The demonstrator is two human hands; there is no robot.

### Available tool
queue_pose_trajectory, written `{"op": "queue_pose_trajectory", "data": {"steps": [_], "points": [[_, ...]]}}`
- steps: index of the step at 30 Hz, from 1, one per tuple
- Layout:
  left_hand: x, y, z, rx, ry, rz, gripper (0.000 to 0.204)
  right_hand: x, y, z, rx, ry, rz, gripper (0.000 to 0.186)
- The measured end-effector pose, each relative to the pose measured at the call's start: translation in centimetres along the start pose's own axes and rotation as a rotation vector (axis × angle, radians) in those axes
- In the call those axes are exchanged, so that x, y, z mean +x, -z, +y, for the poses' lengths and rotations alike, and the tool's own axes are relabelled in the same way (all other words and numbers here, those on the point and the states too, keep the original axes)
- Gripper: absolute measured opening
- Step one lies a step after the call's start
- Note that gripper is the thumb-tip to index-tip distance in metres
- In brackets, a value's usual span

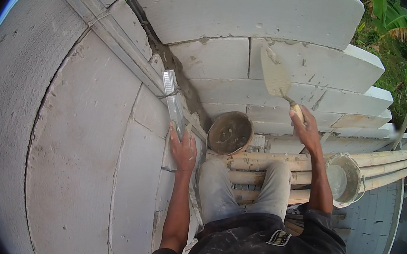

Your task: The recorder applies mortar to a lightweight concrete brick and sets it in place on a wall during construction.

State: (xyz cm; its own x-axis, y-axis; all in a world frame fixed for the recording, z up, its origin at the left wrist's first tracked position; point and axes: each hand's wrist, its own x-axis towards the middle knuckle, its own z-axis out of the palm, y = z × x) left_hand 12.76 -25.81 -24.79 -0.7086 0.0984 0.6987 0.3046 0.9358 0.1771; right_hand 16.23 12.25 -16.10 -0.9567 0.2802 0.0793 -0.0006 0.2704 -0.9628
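Note:
My right hand (pixel 307 131) is wrapped round the pale handle of a pointed trowel (pixel 276 74). Its blade, smeared with grey mortar, points up in front of the block wall (pixel 211 57). On the left, my left hand (pixel 182 149) grips the lower end of a short silver metal channel (pixel 171 93), fingers pointing up along it. This piece lies beside a long metal channel (pixel 108 36) that runs diagonally along the corner, with wire around it. Wet mortar (pixel 184 79) fills the corner joint. A round bowl of mortar (pixel 231 133) stands between my hands.
Bamboo poles (pixel 375 159) run across in front of my legs to the right. A bucket (pixel 342 179) with pale contents hangs or stands by them. Large pale blocks (pixel 79 138) form the left wall. Green plants (pixel 398 49) grow beyond the stepped wall end.

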Motion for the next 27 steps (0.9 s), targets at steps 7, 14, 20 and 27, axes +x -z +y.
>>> {"op": "queue_pose_trajectory", "data": {"steps": [7, 14, 20, 27], "points": [[-4.0, 0.2, 2.9, -0.159, -0.052, -0.083, 0.046, -17.0, 16.9, 0.8, -0.602, 0.101, 0.654, 0.034], [-10.9, 2.4, 6.6, -0.353, 0.039, -0.432, 0.051, -27.4, 17.4, 10.0, -1.080, -0.368, 0.979, 0.044], [-5.9, 5.1, 5.6, -0.297, 0.056, -0.207, 0.047, -25.4, 13.9, 12.0, -0.942, -0.587, 0.668, 0.039], [-4.8, 0.1, 9.3, -1.317, 1.052, -0.316, 0.058, -10.2, 3.4, 6.9, -0.794, -0.130, -0.209, 0.046]]}}
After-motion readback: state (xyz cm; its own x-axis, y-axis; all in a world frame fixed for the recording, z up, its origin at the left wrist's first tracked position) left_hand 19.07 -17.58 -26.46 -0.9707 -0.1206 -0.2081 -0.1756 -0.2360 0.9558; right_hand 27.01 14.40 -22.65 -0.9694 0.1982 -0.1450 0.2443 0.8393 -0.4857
